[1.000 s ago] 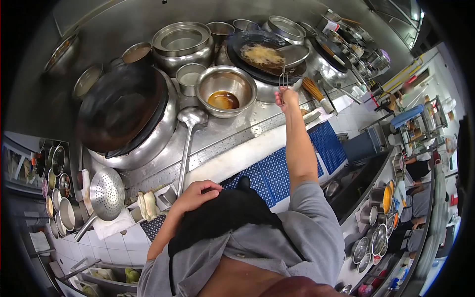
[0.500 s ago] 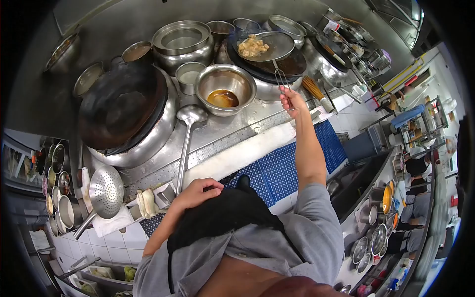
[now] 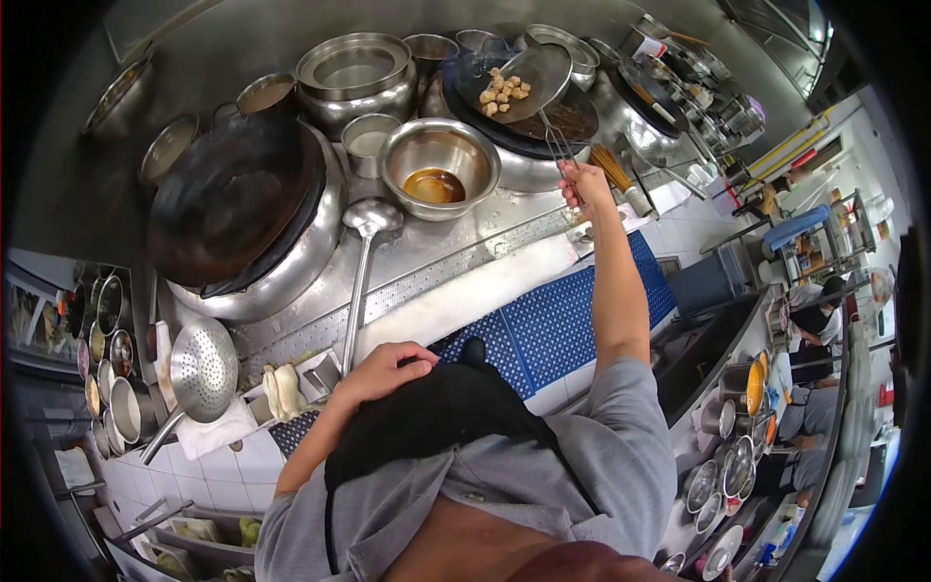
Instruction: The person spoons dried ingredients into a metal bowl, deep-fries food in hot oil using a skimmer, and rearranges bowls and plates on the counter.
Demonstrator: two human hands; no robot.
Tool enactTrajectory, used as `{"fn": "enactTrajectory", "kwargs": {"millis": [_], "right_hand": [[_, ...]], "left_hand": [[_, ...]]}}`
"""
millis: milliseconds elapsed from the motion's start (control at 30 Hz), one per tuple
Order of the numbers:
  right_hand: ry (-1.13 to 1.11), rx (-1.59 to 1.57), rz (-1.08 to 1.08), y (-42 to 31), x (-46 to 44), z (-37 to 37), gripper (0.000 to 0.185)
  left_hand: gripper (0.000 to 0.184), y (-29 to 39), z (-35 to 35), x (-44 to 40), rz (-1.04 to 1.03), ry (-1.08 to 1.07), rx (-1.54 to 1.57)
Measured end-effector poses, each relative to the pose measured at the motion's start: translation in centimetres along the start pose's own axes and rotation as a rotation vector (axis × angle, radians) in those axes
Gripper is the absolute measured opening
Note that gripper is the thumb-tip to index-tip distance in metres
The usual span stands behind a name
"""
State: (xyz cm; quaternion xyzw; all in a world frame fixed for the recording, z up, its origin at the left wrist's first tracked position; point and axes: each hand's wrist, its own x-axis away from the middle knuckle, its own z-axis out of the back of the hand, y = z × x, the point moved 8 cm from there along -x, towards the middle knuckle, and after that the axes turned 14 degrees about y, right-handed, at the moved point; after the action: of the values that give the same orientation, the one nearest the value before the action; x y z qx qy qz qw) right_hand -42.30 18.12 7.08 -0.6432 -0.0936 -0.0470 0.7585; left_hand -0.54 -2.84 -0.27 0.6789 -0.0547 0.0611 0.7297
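Observation:
My right hand (image 3: 585, 186) is closed around the wire handle of a mesh strainer (image 3: 545, 80). The strainer is tilted above a dark wok (image 3: 577, 118) with brownish liquid in it. Light-brown food chunks (image 3: 502, 94) show toward the strainer's left side; whether all of them touch the mesh I cannot tell. My left hand (image 3: 390, 371) lies against the black apron (image 3: 436, 417) at my waist, holding nothing, with its fingers loosely stretched. Nearest to it is a long-handled ladle (image 3: 372, 215) leaning on the counter edge.
A steel bowl (image 3: 438, 145) with amber liquid stands left of the wok. A big empty-looking wok (image 3: 233, 204) sits tilted farther left. A perforated skimmer (image 3: 204, 364) and a bamboo brush (image 3: 611, 167) lie along the front. Other people (image 3: 819, 320) stand at far right.
The strainer has tilted more, showing a rounder face. Its chunks look looser and have shifted. My right hand has moved slightly right; my left hand stays at the apron.

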Motion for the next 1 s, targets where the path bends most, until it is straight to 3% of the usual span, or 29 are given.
{"fn": "enactTrajectory", "kwargs": {"millis": [367, 467, 500, 600, 700, 833, 1000], "right_hand": [[0.245, 0.629, 0.385, -5.5, -2.4, -3.0, 0.018], [0.437, 0.844, 0.701, -7.7, -1.6, -4.4, 0.020], [0.416, 0.835, 0.628, -8.5, -0.6, -4.8, 0.022], [0.444, 0.876, 0.693, -9.1, -1.3, -5.2, 0.024], [0.438, 0.806, 0.574, -8.1, -2.2, -5.0, 0.023], [0.256, 0.623, 0.328, -7.2, 0.3, -3.9, 0.022], [0.289, 0.751, 0.506, -8.7, 2.4, -0.6, 0.024]], "left_hand": [[0.027, 0.0, 0.3, 0.7, 0.025, 0.043, 0.006], [0.028, 0.0, 0.4, 0.9, 0.027, 0.056, -0.002], [0.028, 0.1, 0.4, 1.0, 0.038, 0.060, -0.001], [0.028, -0.1, 0.5, 1.1, 0.057, 0.065, 0.020], [0.028, -0.3, 0.4, 0.7, 0.048, 0.057, 0.026], [0.028, -0.6, 0.2, 0.4, 0.080, 0.037, 0.018], [0.027, -1.2, 0.2, -0.1, 0.051, 0.029, 0.062]]}}
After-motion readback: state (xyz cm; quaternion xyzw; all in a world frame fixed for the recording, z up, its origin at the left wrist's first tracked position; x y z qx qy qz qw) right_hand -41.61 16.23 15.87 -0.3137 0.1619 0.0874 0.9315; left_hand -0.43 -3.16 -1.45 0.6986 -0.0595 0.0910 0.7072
